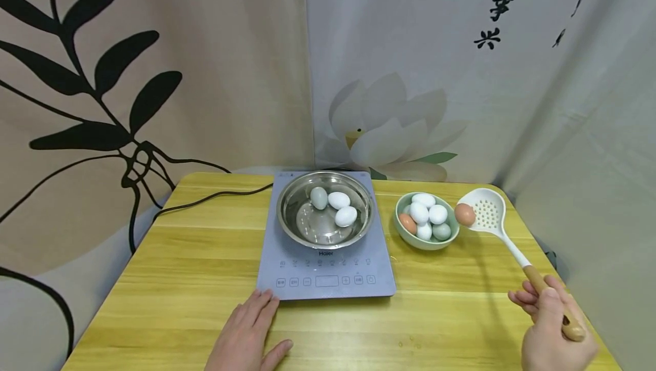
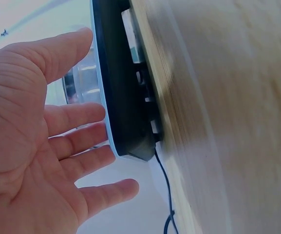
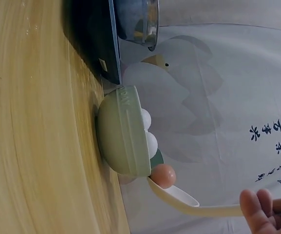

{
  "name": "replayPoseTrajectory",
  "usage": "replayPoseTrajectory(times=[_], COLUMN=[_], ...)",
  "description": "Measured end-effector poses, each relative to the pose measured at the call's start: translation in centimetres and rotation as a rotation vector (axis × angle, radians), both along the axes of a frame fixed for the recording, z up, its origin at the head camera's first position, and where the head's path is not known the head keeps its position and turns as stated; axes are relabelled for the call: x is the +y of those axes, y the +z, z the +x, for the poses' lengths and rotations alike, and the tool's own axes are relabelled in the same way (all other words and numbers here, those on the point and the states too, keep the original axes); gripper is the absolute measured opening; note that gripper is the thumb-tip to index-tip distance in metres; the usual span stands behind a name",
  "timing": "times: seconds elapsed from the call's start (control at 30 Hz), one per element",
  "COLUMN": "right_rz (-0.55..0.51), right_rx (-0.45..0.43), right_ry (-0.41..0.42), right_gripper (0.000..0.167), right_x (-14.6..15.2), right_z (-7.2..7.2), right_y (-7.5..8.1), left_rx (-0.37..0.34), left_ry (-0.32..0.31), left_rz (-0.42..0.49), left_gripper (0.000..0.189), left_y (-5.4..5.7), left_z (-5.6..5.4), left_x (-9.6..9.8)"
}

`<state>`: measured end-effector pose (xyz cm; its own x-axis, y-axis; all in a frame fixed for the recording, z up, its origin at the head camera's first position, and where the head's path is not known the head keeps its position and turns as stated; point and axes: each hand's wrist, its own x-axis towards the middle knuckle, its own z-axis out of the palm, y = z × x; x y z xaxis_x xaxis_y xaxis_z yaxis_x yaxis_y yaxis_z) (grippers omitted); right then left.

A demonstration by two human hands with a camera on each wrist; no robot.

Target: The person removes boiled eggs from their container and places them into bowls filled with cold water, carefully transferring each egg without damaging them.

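Observation:
My right hand (image 1: 556, 328) grips the wooden handle of a white slotted spoon (image 1: 491, 211). A brown egg (image 1: 464, 214) sits at the left lip of its perforated head, close to the rim of a green bowl (image 1: 426, 244). White, pale green and brown eggs fill that bowl. In the right wrist view, the egg (image 3: 163, 176) appears beside the bowl rim. My left hand (image 1: 246, 331) lies with straight fingers at the front left corner of the induction cooktop (image 1: 328, 291), fingertips on its edge. A steel pot (image 1: 328, 240) on the cooktop holds two white eggs and one pale green egg.
A wooden table (image 1: 184, 280) carries everything. A black cord (image 1: 220, 193) runs from the cooktop to the left over the table edge. Curtains (image 1: 236, 64) printed with leaves, a lotus and black characters hang behind and on the right.

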<state>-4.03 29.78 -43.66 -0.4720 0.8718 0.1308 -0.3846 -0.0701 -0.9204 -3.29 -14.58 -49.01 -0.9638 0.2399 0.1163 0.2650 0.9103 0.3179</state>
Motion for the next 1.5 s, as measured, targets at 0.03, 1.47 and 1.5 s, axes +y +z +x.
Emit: replayPoseTrajectory(times=[0.03,1.47,1.5], right_rz=[0.010,0.243,0.240], right_rx=[-0.014,-0.181,-0.175], right_ry=[0.001,-0.037,-0.036], right_gripper=[0.024,0.032,0.032], right_x=[-0.1,-2.7,-2.7], right_z=[0.0,1.5,1.5], right_y=[0.0,1.1,1.1], left_rx=[-0.002,-0.032,-0.032], left_ry=[0.001,-0.014,-0.013], left_rz=[0.000,0.004,0.003], left_gripper=[0.076,0.077,0.077], left_y=[0.0,0.1,0.1], left_z=[0.0,0.0,0.0], left_x=[0.0,-0.2,-0.2])
